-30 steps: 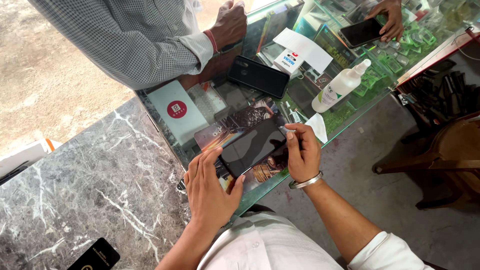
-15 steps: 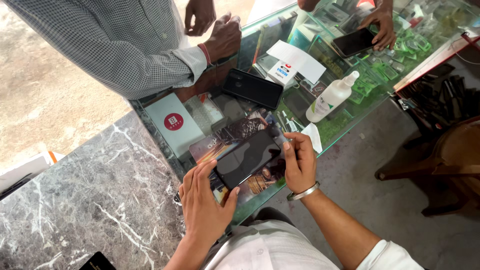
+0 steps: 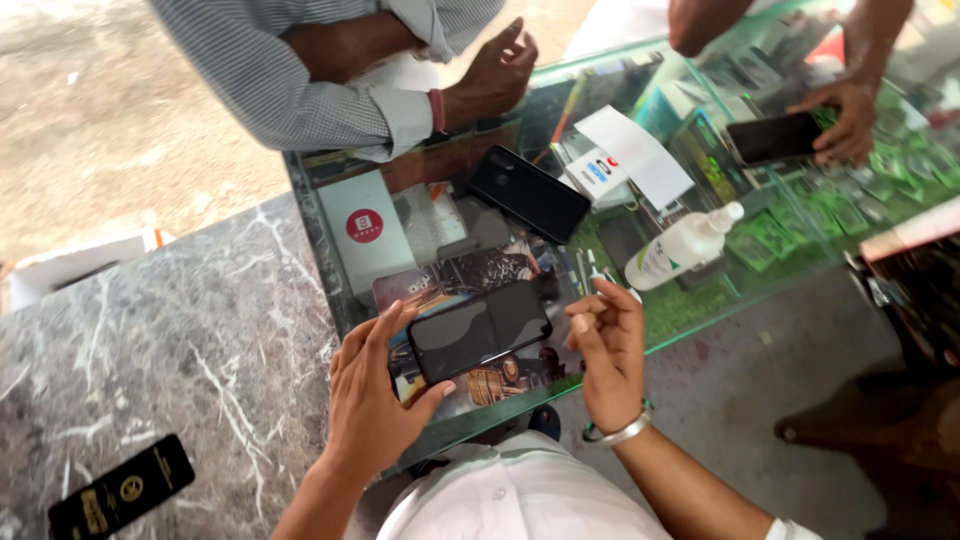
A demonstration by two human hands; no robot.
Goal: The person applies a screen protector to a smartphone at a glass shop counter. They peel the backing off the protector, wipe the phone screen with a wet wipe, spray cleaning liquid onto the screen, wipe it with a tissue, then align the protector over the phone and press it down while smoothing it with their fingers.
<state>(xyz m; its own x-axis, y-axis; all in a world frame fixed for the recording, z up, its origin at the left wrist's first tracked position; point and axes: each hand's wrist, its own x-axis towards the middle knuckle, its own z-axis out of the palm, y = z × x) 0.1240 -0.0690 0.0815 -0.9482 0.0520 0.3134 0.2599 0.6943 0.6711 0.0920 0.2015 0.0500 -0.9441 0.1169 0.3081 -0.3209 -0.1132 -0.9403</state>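
While cradled by left hand, glossy flat black phone above glass counter

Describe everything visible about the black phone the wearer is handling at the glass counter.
The black phone is a slim rectangular slab with rounded corners and a glossy dark face that reflects light; its screen is unlit. It lies roughly flat, long side running left to right and slightly tilted, above the glass counter. The left hand grips its left end, thumb under the lower edge. The right hand is beside its right end, fingertips pinched; contact there cannot be told.
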